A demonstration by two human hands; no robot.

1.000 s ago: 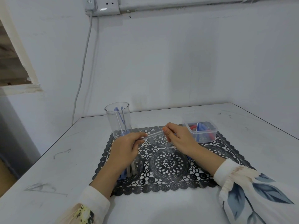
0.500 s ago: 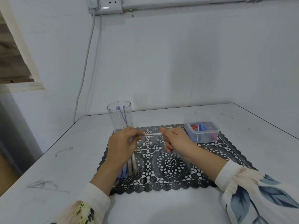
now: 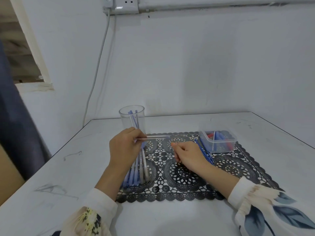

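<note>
The clear pen tube (image 3: 156, 136) lies level in the air over the 11 o'clock part of the black lace mat (image 3: 184, 176), its free end pointing toward 3 o'clock; the left hand (image 3: 125, 147) pinches its near end, fingers curled round it. The right hand (image 3: 188, 156) rests low on the mat near its centre, apart from the tube, fingers curled inward with thumb and forefinger close together; whether they hold some small part I cannot tell, as the view is slightly blurred there.

Under the left hand and wrist, at the mat's 8 o'clock side, a row of pens (image 3: 136, 174) lies side by side, blue and pale; just beside the right hand, toward 2 o'clock, thin blue refills (image 3: 204, 153) lie slantwise on the mat. A clear cup (image 3: 133, 120) stands upright at the mat's 11 o'clock corner, just behind the left hand, with a few pens in it; a low plastic box (image 3: 221, 149) at the 1 o'clock corner holds red and blue pieces. The mat sits on a white desk (image 3: 272, 142); on the wall at 12 o'clock a socket (image 3: 126, 5) feeds a grey cable (image 3: 97, 68) running down.
</note>
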